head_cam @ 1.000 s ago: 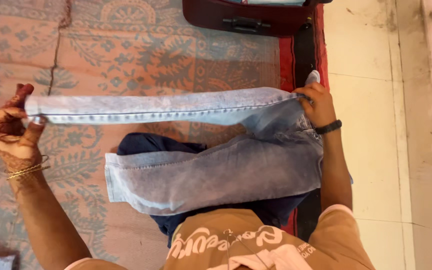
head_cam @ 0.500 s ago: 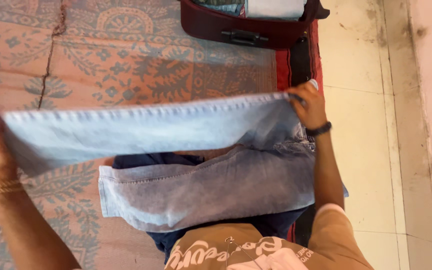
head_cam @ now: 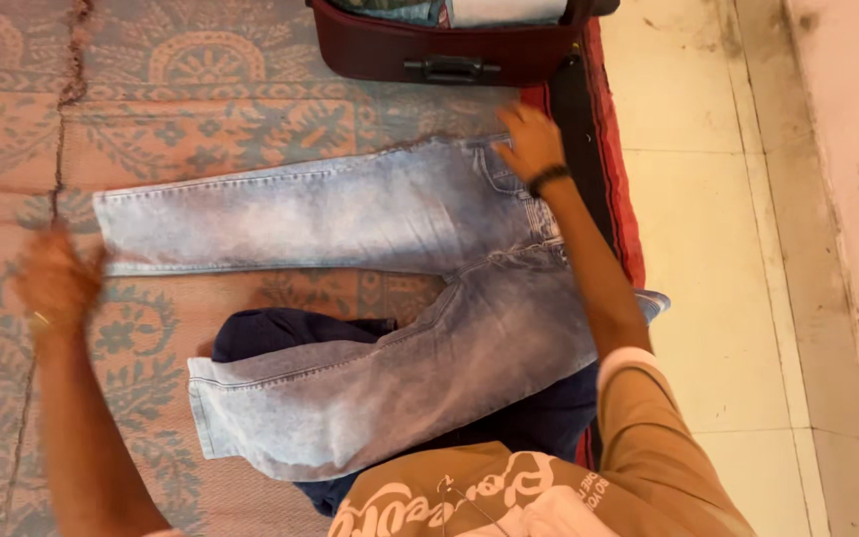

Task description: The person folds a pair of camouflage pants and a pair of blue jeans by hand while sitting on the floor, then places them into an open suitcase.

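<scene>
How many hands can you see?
2: the left hand is by the jeans leg's hem on the mat; the right hand is at the waistband.

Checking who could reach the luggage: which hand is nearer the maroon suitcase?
Right. The right hand rests on the jeans' waistband just below the maroon suitcase; the left hand is far off by the hem.

the jeans [head_cam: 370, 288] lie spread on the mat [head_cam: 201, 119], one leg stretched left toward the left hand [head_cam: 57, 283], the other over a garment [head_cam: 280, 333] (nearer the person), the suitcase [head_cam: 449, 45] beyond, floor [head_cam: 708, 249] at right.
</scene>
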